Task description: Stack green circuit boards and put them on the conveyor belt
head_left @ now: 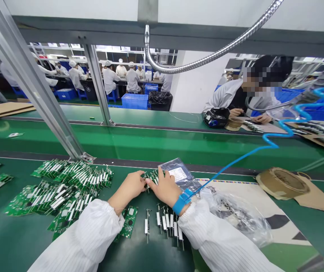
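Observation:
In front of me, a small row of green circuit boards (152, 176) stands on edge between my hands. My left hand (131, 187) has its fingers closed on the near left end of that row. My right hand (166, 187), with a blue wrist strap (183, 201), holds the row from the right, thumb toward the left hand; its fingers partly hide the boards. Nearer to me, several upright boards with white parts (170, 223) stand in a line, and one upright board (147, 226) stands apart. A flat green board (129, 222) lies beside my left sleeve.
Heaps of circuit boards (74, 175) cover the bench at left. A silver antistatic bag (178, 172), a clear plastic bag (238, 215) and a tape roll (282, 182) lie at right. A blue coiled cord (235, 158) runs from my wrist. A co-worker (252, 87) sits opposite.

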Available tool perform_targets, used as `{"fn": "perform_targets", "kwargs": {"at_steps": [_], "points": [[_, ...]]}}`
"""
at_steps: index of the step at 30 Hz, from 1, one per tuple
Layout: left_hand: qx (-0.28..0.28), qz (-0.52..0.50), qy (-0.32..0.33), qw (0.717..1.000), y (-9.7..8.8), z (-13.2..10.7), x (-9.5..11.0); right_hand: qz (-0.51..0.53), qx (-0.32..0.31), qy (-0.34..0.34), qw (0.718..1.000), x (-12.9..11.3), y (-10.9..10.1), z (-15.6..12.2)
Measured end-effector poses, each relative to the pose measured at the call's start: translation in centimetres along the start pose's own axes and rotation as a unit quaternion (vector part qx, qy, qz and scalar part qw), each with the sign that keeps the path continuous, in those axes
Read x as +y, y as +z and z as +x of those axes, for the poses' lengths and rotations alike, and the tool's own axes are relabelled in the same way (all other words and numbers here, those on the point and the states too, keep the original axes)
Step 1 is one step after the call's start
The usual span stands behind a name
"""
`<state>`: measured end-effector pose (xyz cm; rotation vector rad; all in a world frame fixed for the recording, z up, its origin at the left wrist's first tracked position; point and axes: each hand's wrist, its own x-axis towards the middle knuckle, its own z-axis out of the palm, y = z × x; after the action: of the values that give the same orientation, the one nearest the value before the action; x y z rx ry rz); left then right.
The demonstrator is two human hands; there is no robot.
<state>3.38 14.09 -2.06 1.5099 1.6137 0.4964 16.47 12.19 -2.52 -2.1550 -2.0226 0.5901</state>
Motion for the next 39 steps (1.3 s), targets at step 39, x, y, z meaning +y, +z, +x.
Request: {"fn": "perform_targets", "kwargs": {"at_steps": [39], "points": [[0.042,0.411,0.027,0.91,-2.0,-1.8,-1.2,-0.047,0.012,0.009,0.999,-1.0,0.8,-0.5]]}}
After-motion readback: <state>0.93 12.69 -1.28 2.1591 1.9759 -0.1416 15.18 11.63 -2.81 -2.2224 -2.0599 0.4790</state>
